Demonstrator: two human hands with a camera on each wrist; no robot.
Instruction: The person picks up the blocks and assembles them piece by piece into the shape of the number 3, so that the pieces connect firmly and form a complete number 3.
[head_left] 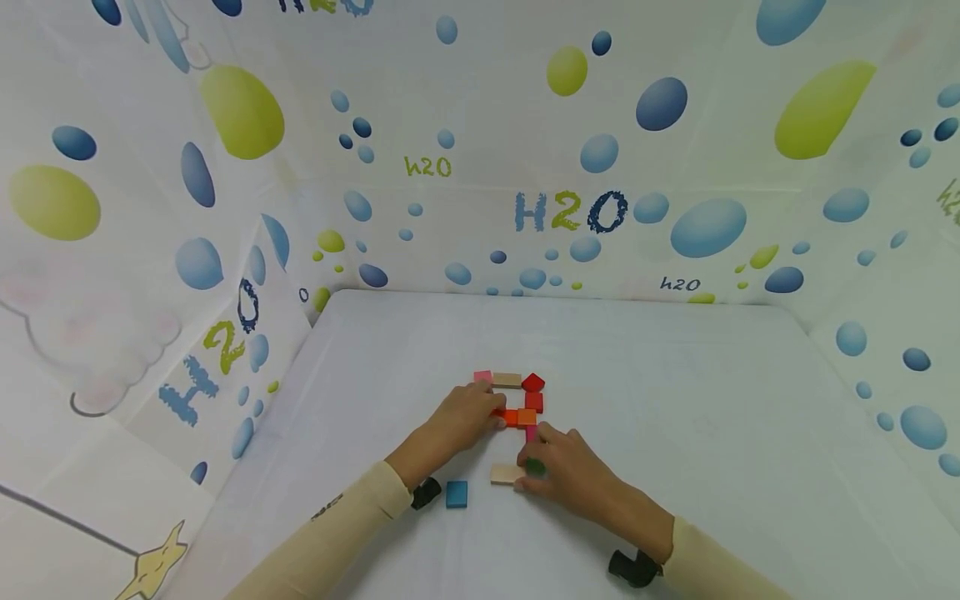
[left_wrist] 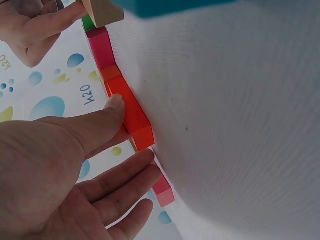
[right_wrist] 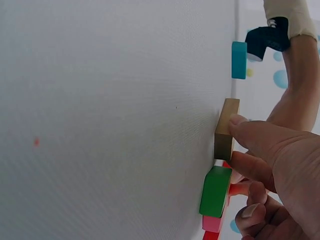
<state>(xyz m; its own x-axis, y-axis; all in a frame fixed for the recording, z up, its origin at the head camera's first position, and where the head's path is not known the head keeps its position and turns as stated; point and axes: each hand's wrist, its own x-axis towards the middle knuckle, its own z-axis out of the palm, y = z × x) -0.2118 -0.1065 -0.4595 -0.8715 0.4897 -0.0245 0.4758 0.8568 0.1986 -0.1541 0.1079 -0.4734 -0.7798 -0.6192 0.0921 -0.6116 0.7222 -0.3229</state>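
My left hand (head_left: 467,415) pinches an orange-red block (left_wrist: 131,112), thumb on its near side and fingers behind it. An orange block (head_left: 527,417) adjoins that block's right end. Lower down, my right hand (head_left: 576,473) pinches a plain wooden block (right_wrist: 226,130) between its thumb and a finger, low at the white surface. Just beside that wooden block stands a green block (right_wrist: 215,192), partly covered by the right fingers in the head view. A magenta block (head_left: 531,433) lies between the green and orange blocks.
Above the orange block are a red block (head_left: 534,402) and a red pentagonal block (head_left: 532,382). Another wooden block (head_left: 507,381) and a pink block (head_left: 482,377) continue leftward. A blue block (head_left: 457,494) lies apart near the left wrist. Patterned sheeting (head_left: 480,192) walls the white table (head_left: 675,375).
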